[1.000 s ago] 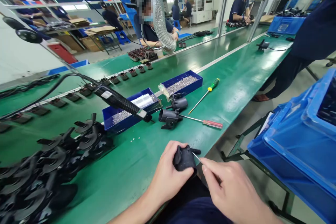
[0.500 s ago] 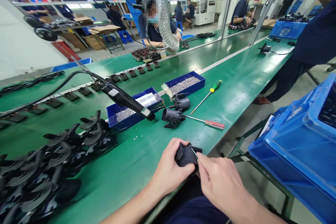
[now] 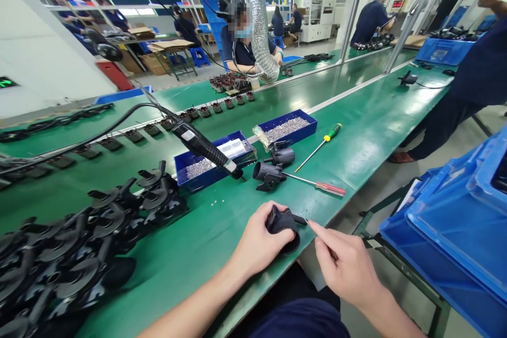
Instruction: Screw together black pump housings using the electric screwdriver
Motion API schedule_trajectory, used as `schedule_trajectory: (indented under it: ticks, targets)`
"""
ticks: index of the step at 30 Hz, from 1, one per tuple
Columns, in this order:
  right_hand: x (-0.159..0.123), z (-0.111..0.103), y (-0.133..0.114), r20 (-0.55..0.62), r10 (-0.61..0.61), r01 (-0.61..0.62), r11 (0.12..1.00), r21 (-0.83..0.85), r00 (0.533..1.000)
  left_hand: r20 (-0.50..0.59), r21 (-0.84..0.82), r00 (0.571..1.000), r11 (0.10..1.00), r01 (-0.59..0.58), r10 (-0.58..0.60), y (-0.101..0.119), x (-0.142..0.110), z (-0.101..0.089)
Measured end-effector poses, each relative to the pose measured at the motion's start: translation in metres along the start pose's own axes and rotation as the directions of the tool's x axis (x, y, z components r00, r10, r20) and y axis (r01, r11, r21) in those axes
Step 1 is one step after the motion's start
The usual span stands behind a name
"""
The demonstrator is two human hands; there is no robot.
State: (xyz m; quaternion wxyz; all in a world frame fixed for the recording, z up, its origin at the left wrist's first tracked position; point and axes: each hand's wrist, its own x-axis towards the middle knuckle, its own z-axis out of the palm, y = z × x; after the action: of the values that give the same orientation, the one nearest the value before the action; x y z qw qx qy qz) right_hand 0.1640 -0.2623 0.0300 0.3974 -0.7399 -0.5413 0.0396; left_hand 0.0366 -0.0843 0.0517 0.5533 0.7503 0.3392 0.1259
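Near the bench edge, my left hand (image 3: 261, 240) is wrapped round a black plastic housing (image 3: 285, 227), which has a round flared end and a short stub pointing right. Just right of it, my right hand (image 3: 344, 256) pinches a thin metal tool (image 3: 304, 218); only its slim tip shows, beside the stub, and its kind is unclear. Beyond my hands lie two similar black housings, one nearer (image 3: 268, 175) and one farther (image 3: 283, 156). A red-handled screwdriver (image 3: 330, 188) touches or nearly touches the nearer one. A green-and-yellow screwdriver (image 3: 331, 133) lies farther back.
An electric screwdriver (image 3: 206, 147) hangs over a blue screw tray (image 3: 194, 186); another screw tray (image 3: 312, 128) stands behind. Black parts (image 3: 99, 227) crowd the left. Blue crates (image 3: 447, 222) stand at right. A co-worker (image 3: 241, 47) sits across the bench, and another person (image 3: 475, 74) stands at right.
My right hand has drawn back to the right, taking the thin tool's tip off the housing's body. My left hand has kept hold of the housing. The view has shifted slightly.
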Motion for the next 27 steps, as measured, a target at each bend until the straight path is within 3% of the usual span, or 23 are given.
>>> schedule_trajectory:
  ticks: [8, 13, 17, 21, 23, 27]
  targets:
    - [0.022, -0.009, -0.023, 0.210, 0.113, -0.117, 0.993, 0.008, 0.971, -0.016, 0.017, 0.999, 0.999, -0.044, 0.044, -0.003, 0.000, 0.002]
    - [0.032, -0.021, -0.039, 0.312, 0.236, -0.200, 0.969, -0.146, 0.920, -0.048, 0.084, 0.993, 0.991, -0.100, 0.104, -0.004, -0.004, 0.007]
    - [0.033, -0.022, -0.050, 0.348, 0.296, -0.206, 0.940, -0.274, 0.889, -0.069, 0.137, 0.989, 0.983, -0.121, 0.131, -0.003, -0.008, 0.013]
    - [0.026, -0.012, -0.054, 0.310, 0.298, -0.186, 0.920, -0.345, 0.903, -0.076, 0.170, 0.984, 0.975, -0.144, 0.159, -0.005, -0.010, 0.018]
    - [0.022, -0.008, -0.054, 0.275, 0.289, -0.205, 0.933, -0.297, 0.917, -0.076, 0.164, 0.983, 0.975, -0.151, 0.165, -0.006, -0.010, 0.019]
    - [0.018, -0.005, -0.047, 0.236, 0.268, -0.270, 0.963, -0.026, 0.934, -0.069, 0.158, 0.980, 0.972, -0.173, 0.186, -0.006, -0.009, 0.019]
